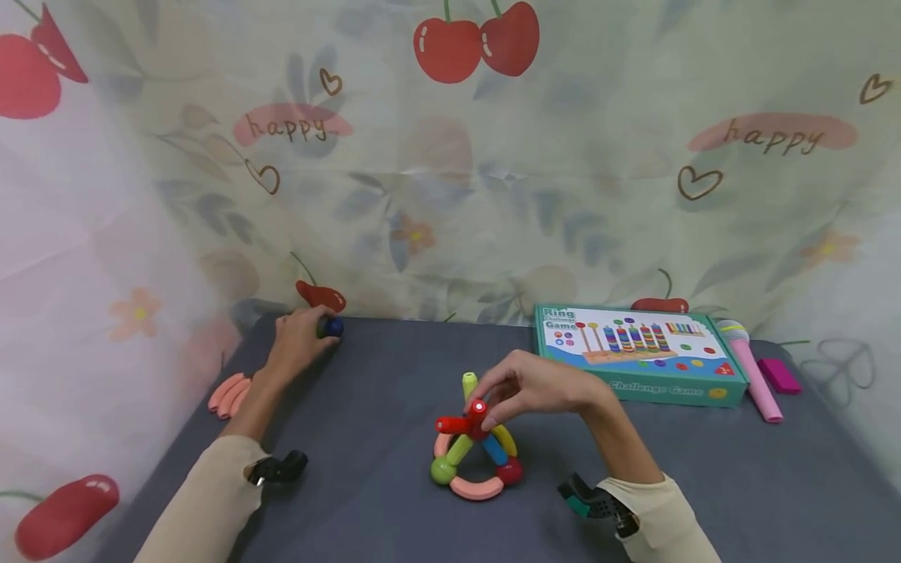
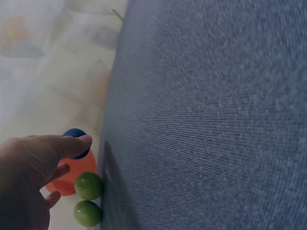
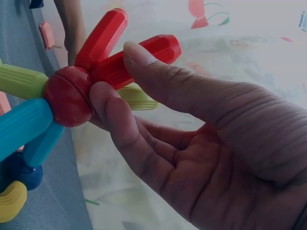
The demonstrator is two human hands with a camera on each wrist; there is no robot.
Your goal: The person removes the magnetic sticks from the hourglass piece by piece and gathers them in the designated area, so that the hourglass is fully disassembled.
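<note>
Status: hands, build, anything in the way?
Left hand: pinching blue ball. Right hand: gripping red rod on build. Build: red ball on top. Box beyond right hand, seemingly not in the way.

Blue ball partly behind left fingers

Left arm extended forward, left fingers pinching; right arm angled inward, right fingers gripping

- We see a screened-off play corner; whether in a home, we cannot tell.
- Cherry-printed hangings rise behind and beside the grey table.
- On it we see a ring-game box, pink microphone and colourful building toy.
</note>
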